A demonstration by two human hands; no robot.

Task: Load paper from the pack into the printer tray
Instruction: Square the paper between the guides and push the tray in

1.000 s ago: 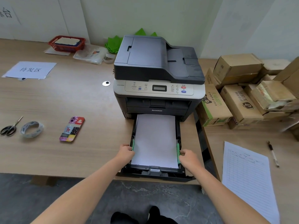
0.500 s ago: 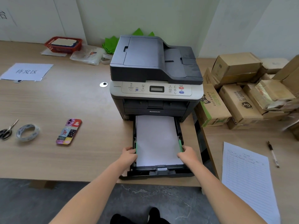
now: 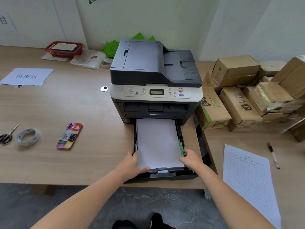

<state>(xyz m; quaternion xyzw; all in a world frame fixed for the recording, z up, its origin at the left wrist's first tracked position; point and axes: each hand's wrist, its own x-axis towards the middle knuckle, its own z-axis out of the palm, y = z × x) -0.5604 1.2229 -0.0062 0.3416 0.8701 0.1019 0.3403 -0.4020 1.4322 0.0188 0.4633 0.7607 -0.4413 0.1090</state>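
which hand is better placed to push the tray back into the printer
Probably the left hand: its thumb already lies across the near corner of the paper, close to the front edge of the tray. The right hand sits further up, at the green side guide.

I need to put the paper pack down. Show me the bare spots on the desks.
Free: the wide stretch of desk between the phone, the printer and the labelled sheet. Smaller: between the cardboard boxes and the lined form. Crowded: the right desk's back, stacked with boxes.
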